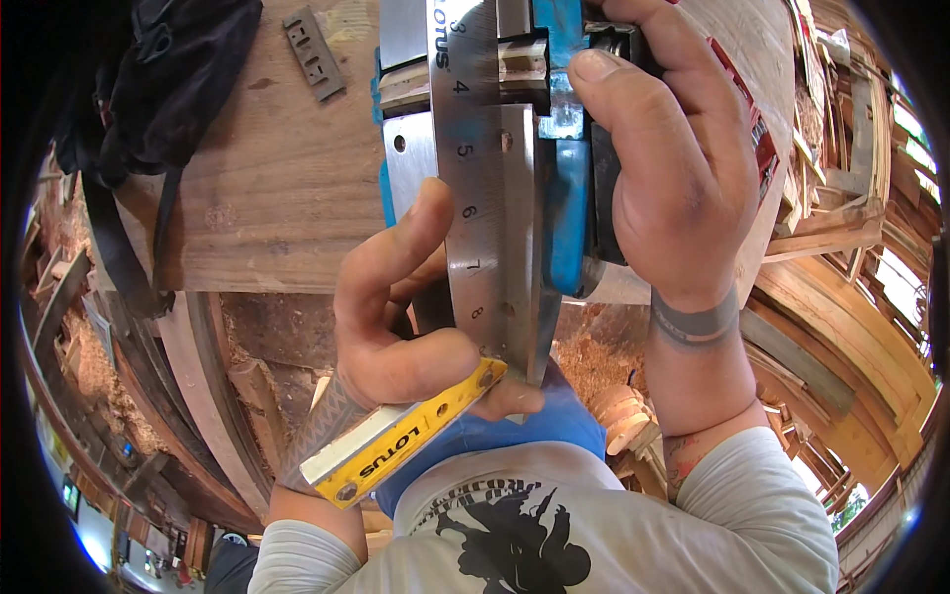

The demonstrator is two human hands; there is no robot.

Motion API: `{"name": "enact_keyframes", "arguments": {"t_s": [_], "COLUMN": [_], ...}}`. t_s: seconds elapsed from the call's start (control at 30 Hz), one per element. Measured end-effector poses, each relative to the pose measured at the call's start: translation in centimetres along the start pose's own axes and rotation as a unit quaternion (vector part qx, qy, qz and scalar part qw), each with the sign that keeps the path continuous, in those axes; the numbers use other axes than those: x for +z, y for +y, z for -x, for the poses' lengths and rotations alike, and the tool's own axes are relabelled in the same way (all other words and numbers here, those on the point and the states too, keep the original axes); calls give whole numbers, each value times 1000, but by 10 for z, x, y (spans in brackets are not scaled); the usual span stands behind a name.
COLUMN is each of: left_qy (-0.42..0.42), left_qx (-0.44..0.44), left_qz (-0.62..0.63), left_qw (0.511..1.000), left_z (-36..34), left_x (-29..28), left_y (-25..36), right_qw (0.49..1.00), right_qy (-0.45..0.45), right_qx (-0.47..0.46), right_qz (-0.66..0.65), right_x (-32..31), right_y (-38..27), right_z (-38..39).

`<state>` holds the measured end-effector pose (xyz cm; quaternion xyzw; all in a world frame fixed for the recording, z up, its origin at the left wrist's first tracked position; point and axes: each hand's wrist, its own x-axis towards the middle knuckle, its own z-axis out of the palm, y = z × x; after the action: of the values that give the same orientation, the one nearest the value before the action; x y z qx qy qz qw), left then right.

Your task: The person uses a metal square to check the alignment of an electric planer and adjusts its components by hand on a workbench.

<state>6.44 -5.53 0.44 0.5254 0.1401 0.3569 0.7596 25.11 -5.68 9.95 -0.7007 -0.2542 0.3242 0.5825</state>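
Note:
An electric planer (569, 218) with a blue body lies sole up on the wooden bench, its metal sole plates and cutter drum facing me. Along that sole runs the long steel blade of a try square (473, 208), marked like a ruler. Its yellow stock (411, 443) sits off the planer's near end, slanting toward my lower left. My left hand (396, 322) is closed around the square where blade and stock meet, with the thumb against the blade's edge. My right hand (683, 158) grips the planer's right side, its thumb on the blue housing; some fingertips are hidden.
On the bench (267, 228) lie a black bag (148, 89) with hanging straps and a slotted metal plate (315, 56). Something red (762, 148) shows past my right hand. Planks (821, 346) are stacked at the right; wood shavings (604, 342) lie below the bench edge.

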Motion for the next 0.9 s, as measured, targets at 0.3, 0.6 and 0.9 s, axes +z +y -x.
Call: {"name": "enact_keyframes", "arguments": {"t_s": [0.3,0.6,0.9], "left_qy": [8,-6,-11], "left_qx": [-33,2,14], "left_qz": [46,-13,-40], "left_qw": [998,1000,999], "left_z": [2,1,1], "left_x": [1,-2,-3], "left_y": [3,-2,-4], "right_qw": [999,1000,994], "right_qy": [-20,-14,-63], "right_qx": [35,-4,6], "right_qz": [-13,-14,-94], "right_x": [-2,-5,-11], "right_y": [-9,6,7], "right_z": [-2,-3,-5]}}
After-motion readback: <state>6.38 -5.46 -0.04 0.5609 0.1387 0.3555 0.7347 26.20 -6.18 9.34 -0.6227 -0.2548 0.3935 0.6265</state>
